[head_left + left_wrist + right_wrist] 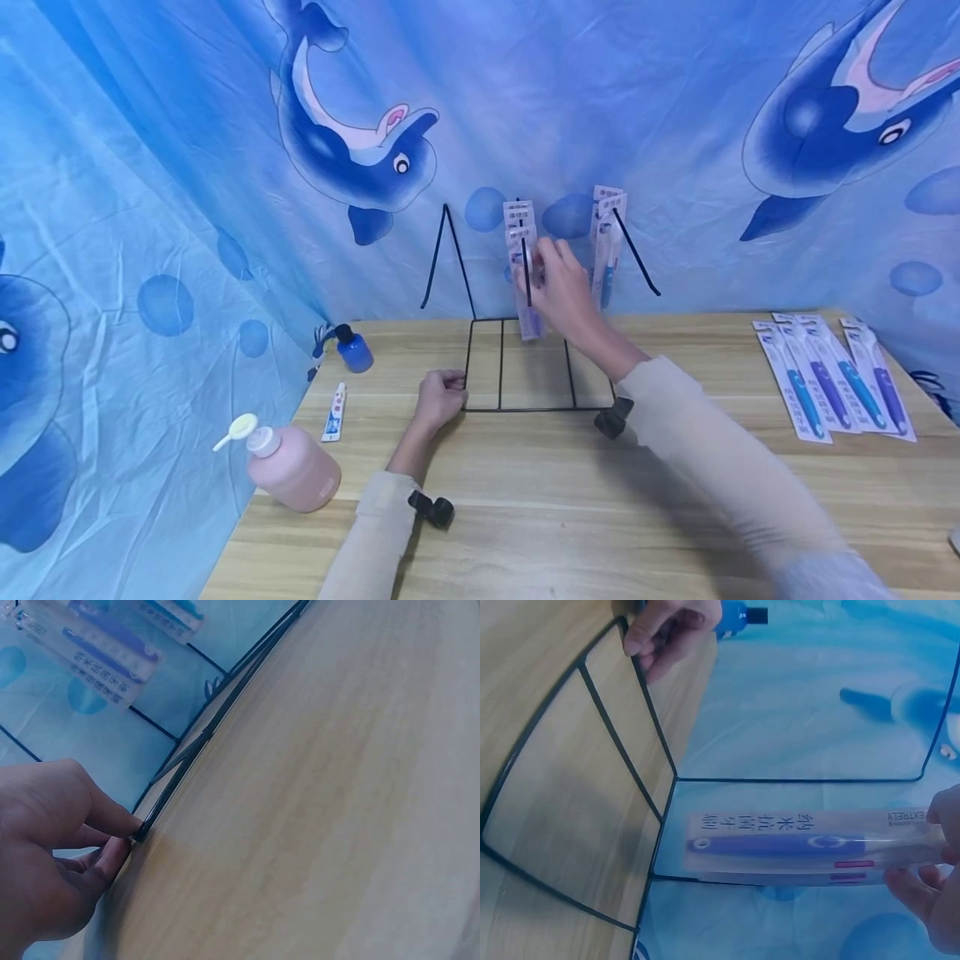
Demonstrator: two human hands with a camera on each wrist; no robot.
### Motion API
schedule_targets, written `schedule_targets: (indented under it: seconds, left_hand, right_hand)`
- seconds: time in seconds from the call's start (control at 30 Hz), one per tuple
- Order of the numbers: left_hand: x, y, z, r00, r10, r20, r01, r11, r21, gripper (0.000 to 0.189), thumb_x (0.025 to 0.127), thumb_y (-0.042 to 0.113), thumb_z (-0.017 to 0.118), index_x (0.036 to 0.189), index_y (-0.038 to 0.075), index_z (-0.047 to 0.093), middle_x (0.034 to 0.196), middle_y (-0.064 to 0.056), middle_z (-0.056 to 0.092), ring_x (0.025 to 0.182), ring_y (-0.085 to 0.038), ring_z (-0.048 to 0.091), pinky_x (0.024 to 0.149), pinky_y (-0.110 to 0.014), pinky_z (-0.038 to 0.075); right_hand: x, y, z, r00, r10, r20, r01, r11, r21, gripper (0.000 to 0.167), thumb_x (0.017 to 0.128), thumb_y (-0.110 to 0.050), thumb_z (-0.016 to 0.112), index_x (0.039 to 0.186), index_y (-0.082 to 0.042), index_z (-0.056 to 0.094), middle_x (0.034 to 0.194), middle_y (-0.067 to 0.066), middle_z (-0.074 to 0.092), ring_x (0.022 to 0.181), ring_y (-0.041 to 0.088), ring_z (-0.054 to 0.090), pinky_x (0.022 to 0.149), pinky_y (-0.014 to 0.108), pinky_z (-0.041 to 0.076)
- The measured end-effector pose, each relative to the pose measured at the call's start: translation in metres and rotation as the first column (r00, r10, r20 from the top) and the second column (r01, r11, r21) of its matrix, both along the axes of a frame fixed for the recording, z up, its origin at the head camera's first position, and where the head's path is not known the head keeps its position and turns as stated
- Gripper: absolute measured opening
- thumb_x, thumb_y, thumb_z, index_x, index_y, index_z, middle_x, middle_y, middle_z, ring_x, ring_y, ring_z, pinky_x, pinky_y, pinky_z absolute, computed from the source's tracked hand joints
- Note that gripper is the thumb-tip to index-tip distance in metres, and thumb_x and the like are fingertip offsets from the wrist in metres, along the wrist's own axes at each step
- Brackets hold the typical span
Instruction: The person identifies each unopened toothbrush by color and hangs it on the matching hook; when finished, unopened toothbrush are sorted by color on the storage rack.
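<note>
A black wire display rack (pixel 540 410) stands on the wooden table, its hooks pointing forward. With thumb and fingertips, my left hand (pixel 440 398) pinches the rack's front left corner, and the left wrist view shows that hand (pixel 60 847) low at the tabletop. My right hand (pixel 561 287) holds a packaged purple toothbrush (pixel 780 844) at the middle hook (pixel 527 275). Its card hangs foremost there, with other packs behind it. More packaged toothbrushes (pixel 607 242) hang from the right hook (pixel 637 254), just past the right hand.
Several packaged toothbrushes (pixel 832 375), blue and purple, lie fanned out on the table at the right. To the left are a pink pump bottle (pixel 296 471), a small toothpaste tube (pixel 335 412) and a blue bottle (pixel 355 352) with a black cap. A blue dolphin curtain (pixel 600 100) hangs behind.
</note>
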State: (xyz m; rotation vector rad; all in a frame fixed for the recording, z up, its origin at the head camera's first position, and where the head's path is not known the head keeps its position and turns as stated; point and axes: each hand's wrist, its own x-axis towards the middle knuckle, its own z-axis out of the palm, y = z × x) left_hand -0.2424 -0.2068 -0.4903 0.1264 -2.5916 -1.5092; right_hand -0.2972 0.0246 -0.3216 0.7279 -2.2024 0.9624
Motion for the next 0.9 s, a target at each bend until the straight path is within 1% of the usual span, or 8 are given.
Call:
schedule_targets:
  seconds: [0.1,0.23,0.43,0.57,0.73,0.83,0.9]
  left_hand:
    - [0.0,0.001,0.0,1.0,-0.002,0.003,0.002,1.0,0.002,0.037,0.077,-0.01,0.062,0.113,-0.012,0.068,0.092,-0.016,0.069,0.085,-0.026,0.066,0.078,-0.031,0.059]
    - [0.0,0.001,0.0,1.0,0.005,-0.001,-0.005,1.0,0.0,0.036,0.077,-0.01,0.062,0.112,-0.012,0.068,0.091,-0.016,0.069,0.084,-0.025,0.066,0.078,-0.032,0.059]
    - [0.001,0.001,-0.001,1.0,0.002,-0.002,-0.002,1.0,-0.001,0.036,0.076,-0.011,0.063,0.112,-0.012,0.068,0.091,-0.016,0.068,0.084,-0.026,0.066,0.078,-0.032,0.059]
    - [0.001,0.001,-0.001,1.0,0.001,0.002,-0.001,1.0,0.001,0.037,0.076,-0.011,0.062,0.113,-0.012,0.067,0.091,-0.016,0.068,0.084,-0.025,0.066,0.077,-0.031,0.059]
    - [0.0,0.002,-0.001,1.0,0.0,0.005,0.0,1.0,0.009,0.038,0.076,-0.011,0.062,0.113,-0.012,0.067,0.091,-0.015,0.068,0.083,-0.024,0.066,0.076,-0.03,0.059]
    - [0.0,0.002,-0.001,1.0,0.003,0.003,-0.003,1.0,0.008,0.038,0.075,-0.01,0.062,0.113,-0.012,0.068,0.09,-0.015,0.068,0.083,-0.024,0.066,0.076,-0.03,0.059]
    - [0.001,0.001,-0.001,1.0,0.005,0.002,-0.005,1.0,0.007,0.037,0.075,-0.01,0.063,0.112,-0.012,0.068,0.09,-0.015,0.068,0.083,-0.024,0.066,0.076,-0.03,0.059]
  right_hand:
    - [-0.01,-0.004,-0.001,1.0,-0.019,0.002,0.019,1.0,-0.022,0.018,0.094,-0.014,0.065,0.097,-0.003,0.051,0.088,0.012,0.049,0.077,0.025,0.048,0.06,0.033,0.045]
    - [-0.019,-0.008,-0.002,0.998,-0.048,0.028,0.049,0.998,-0.037,0.019,0.095,-0.014,0.066,0.099,-0.002,0.052,0.089,0.012,0.049,0.078,0.025,0.048,0.061,0.034,0.045]
    - [-0.023,-0.011,-0.004,0.994,-0.07,0.082,0.074,0.996,-0.042,0.021,0.093,-0.015,0.069,0.102,-0.002,0.053,0.091,0.012,0.05,0.079,0.025,0.049,0.065,0.035,0.046]
    - [-0.022,-0.008,-0.005,0.99,-0.087,0.115,0.09,0.995,-0.029,0.026,0.093,-0.023,0.07,0.101,-0.003,0.055,0.093,0.012,0.052,0.081,0.025,0.05,0.068,0.035,0.048]
    - [-0.016,0.001,-0.006,0.982,-0.11,0.154,0.112,0.994,0.001,0.039,0.089,-0.035,0.074,0.103,-0.003,0.058,0.1,0.014,0.056,0.084,0.026,0.054,0.073,0.038,0.05]
    - [-0.01,0.013,-0.01,0.981,-0.108,0.162,0.109,0.994,0.002,0.043,0.087,-0.038,0.076,0.105,-0.002,0.059,0.103,0.015,0.059,0.085,0.028,0.059,0.073,0.04,0.051]
    - [-0.003,0.027,-0.015,0.981,-0.108,0.163,0.109,0.994,0.003,0.045,0.086,-0.039,0.076,0.107,-0.003,0.061,0.106,0.015,0.06,0.086,0.029,0.062,0.072,0.04,0.053]
